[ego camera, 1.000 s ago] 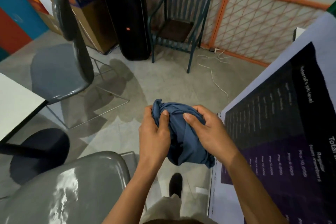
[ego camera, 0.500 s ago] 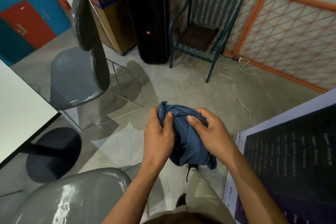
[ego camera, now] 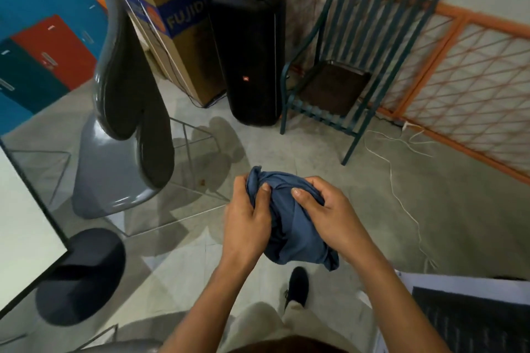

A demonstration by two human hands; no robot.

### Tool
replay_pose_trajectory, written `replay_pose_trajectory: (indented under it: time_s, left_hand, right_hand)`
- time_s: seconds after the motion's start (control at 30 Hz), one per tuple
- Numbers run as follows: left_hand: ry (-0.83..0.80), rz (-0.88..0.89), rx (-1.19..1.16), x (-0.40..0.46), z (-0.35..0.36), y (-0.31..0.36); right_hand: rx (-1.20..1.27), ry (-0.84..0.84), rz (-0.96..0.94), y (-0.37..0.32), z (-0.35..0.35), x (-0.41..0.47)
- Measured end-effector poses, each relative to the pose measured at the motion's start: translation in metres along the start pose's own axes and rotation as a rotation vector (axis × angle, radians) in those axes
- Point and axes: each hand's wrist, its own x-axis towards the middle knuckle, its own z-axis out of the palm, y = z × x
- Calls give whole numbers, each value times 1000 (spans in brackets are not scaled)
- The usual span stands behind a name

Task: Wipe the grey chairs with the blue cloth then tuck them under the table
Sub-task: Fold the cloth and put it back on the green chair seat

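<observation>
Blue cloth, bunched, held in both hands

Fingers of left hand and right hand curl, pinching soft, creased blue cloth above concrete floor; glossy moulded grey chair stands left, beside white table

Grey concrete floor; orange lattice fence along wall; green slatted chair, black speaker, cardboard box.
</observation>
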Motion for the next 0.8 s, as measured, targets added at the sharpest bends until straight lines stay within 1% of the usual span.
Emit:
replay_pose_trajectory:
  time_s: [0.17, 0.33, 0.6, 0.8]
  left_hand:
    - [29, -10, -21, 71, 8, 14]
    - [32, -9, -1, 155, 23, 18]
    - [-62, -34, -29, 308, 51, 24]
    - [-174, 5, 12, 407, 71, 37]
  right_hand:
    - [1, -55, -5, -20, -3, 77]
    - [-43, -47, -12, -27, -7, 162]
    - [-27, -9, 49, -39, -11, 305]
    - [12, 84, 108, -48, -19, 389]
